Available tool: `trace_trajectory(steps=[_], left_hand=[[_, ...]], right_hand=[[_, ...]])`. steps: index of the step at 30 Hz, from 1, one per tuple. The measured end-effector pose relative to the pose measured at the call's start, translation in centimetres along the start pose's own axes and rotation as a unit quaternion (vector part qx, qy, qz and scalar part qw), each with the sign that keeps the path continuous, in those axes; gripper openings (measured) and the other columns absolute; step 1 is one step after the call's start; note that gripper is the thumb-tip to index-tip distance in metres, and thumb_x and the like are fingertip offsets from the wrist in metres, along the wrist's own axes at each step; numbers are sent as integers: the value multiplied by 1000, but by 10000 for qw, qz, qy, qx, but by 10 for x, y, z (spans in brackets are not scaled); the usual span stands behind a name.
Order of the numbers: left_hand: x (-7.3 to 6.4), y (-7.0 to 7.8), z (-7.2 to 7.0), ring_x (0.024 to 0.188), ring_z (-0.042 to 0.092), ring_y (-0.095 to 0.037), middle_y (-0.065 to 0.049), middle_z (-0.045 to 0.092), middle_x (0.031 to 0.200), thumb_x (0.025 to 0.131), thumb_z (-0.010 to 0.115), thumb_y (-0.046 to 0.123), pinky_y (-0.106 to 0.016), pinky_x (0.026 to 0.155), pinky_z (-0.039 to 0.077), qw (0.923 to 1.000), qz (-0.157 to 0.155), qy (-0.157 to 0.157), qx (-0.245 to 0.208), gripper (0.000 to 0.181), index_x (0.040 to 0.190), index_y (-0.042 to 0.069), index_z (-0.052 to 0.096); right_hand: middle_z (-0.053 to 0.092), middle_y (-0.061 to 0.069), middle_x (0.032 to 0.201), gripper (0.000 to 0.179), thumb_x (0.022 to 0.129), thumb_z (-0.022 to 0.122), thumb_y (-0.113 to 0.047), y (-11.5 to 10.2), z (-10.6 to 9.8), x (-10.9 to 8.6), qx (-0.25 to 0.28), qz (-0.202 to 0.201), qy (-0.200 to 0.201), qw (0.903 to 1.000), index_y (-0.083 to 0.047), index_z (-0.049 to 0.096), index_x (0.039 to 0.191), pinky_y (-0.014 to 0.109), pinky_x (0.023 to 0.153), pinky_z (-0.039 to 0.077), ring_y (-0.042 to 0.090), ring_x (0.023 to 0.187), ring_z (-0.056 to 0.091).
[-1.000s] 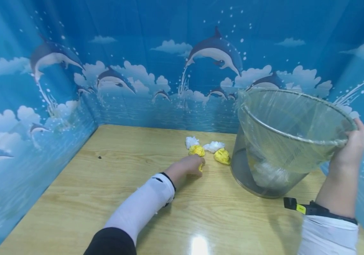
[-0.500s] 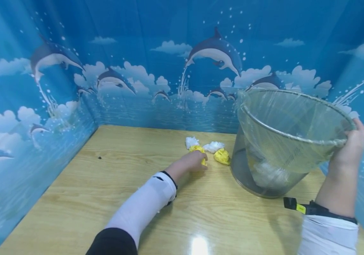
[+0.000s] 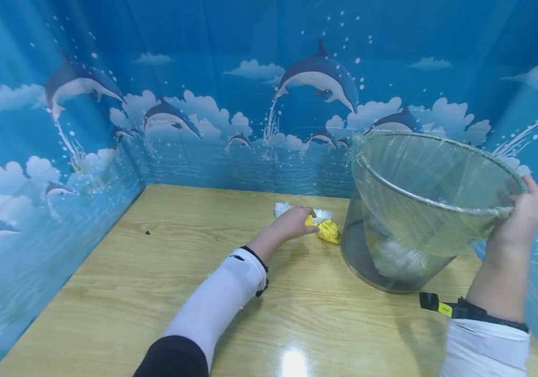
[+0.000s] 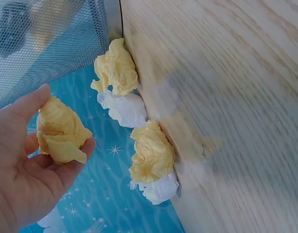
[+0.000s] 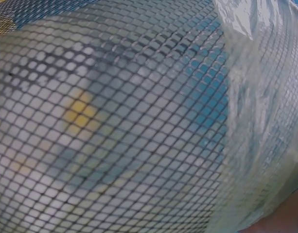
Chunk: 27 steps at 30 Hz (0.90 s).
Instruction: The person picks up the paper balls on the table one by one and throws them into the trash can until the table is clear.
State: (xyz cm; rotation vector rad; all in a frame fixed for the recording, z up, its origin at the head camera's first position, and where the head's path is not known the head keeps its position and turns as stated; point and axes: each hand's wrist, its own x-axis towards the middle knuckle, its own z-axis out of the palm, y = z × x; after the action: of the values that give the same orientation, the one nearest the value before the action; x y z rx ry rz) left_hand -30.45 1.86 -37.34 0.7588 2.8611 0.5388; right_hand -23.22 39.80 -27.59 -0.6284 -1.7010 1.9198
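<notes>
My left hand (image 3: pixel 292 224) is raised a little off the table, pinching a crumpled yellow paper ball (image 4: pixel 63 131) between thumb and fingers. Below it lie a yellow paper ball (image 4: pixel 152 153) and a white paper ball (image 4: pixel 161 188), touching. Closer to the bin are another yellow paper ball (image 3: pixel 328 231) and another white one (image 4: pixel 124 108). My right hand (image 3: pixel 516 220) grips the rim of a wire-mesh wastebasket (image 3: pixel 353 251) on its right side. A translucent yellowish bin liner (image 3: pixel 391 209) covers that rim. In the head view my left hand hides one yellow ball.
The wooden table (image 3: pixel 179 293) meets a blue dolphin-print curtain (image 3: pixel 231 104) at the back and sides. A small dark speck (image 3: pixel 147 233) lies on the left of the table. Through the mesh in the right wrist view, a blurred yellow patch (image 5: pixel 80 114) shows.
Holding the yellow paper ball, my left hand has moved up and right toward the wastebasket. My right hand and the basket have stayed in place.
</notes>
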Motion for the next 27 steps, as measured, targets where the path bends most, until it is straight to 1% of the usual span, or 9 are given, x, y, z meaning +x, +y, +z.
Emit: trace_trajectory(steps=[3, 5, 6, 10, 14, 15, 22, 24, 27], left_hand=[[-1, 0, -1, 123, 56, -25, -9, 59, 133, 95, 61, 38, -36, 104, 46, 9999, -43, 107, -76, 46, 131, 10, 57], [-1, -1, -2, 123, 56, -24, -9, 59, 134, 95, 60, 39, -36, 104, 46, 9995, -99, 235, -192, 46, 131, 11, 57], [-1, -1, -3, 122, 56, -24, -9, 58, 134, 95, 60, 39, -36, 103, 46, 9990, -131, 306, -293, 46, 131, 11, 57], [-2, 0, -7, 123, 55, -24, -8, 54, 139, 96, 58, 40, -39, 102, 47, 9945, -328, 621, -779, 47, 133, 13, 55], [-4, 3, -14, 125, 53, -24, -8, 51, 140, 96, 58, 42, -40, 102, 47, 9861, -445, 995, -1252, 48, 135, 14, 54], [-5, 4, -16, 125, 53, -23, -7, 51, 140, 96, 58, 43, -40, 102, 47, 9835, -454, 1093, -1368, 49, 135, 15, 54], [-11, 13, -35, 132, 46, -23, -5, 50, 141, 94, 58, 45, -43, 108, 42, 9615, -324, 1805, -2046, 49, 135, 17, 54], [-12, 17, -41, 133, 45, -22, -3, 50, 142, 95, 58, 45, -42, 109, 42, 9566, -283, 1932, -2162, 49, 135, 18, 53], [-13, 25, -50, 134, 44, -20, -2, 49, 142, 95, 57, 46, -40, 109, 41, 9517, -144, 2057, -2273, 50, 136, 19, 52]], right_hand=[[9, -16, 159, 61, 95, 24, -12, -2, 18, -43, -141, -495, 194, 9985, -33, 20, 152, 22, 115, 16, 2, 141, 17], [9, -16, 159, 60, 95, 24, -14, -6, 23, -58, -100, -579, 157, 9981, -33, 20, 152, 22, 115, 14, 1, 141, 15], [8, -16, 159, 60, 95, 24, -14, -7, 24, -61, -84, -581, 146, 9982, -33, 21, 152, 22, 116, 13, 1, 141, 14], [11, -17, 157, 61, 95, 25, -12, -4, 23, -55, 24, -496, 114, 9987, -34, 21, 152, 21, 115, 17, 0, 140, 18], [14, -16, 156, 61, 95, 24, -11, -1, 22, -49, 36, -459, 119, 9989, -34, 21, 151, 19, 111, 23, 0, 136, 23], [13, -16, 157, 61, 95, 24, -12, -1, 23, -49, -1, -453, 119, 9989, -34, 21, 151, 20, 112, 22, 0, 137, 22], [12, -16, 157, 59, 96, 24, -14, -1, 25, -51, -194, -530, 82, 9984, -35, 21, 151, 24, 116, 14, 0, 139, 17], [11, -16, 157, 58, 96, 24, -14, 0, 25, -51, -191, -634, 150, 9977, -34, 22, 151, 22, 115, 12, 1, 139, 15], [16, -14, 156, 56, 97, 24, -15, -1, 24, -54, -152, -769, 304, 9965, -33, 25, 150, 20, 114, 11, 1, 138, 17]])
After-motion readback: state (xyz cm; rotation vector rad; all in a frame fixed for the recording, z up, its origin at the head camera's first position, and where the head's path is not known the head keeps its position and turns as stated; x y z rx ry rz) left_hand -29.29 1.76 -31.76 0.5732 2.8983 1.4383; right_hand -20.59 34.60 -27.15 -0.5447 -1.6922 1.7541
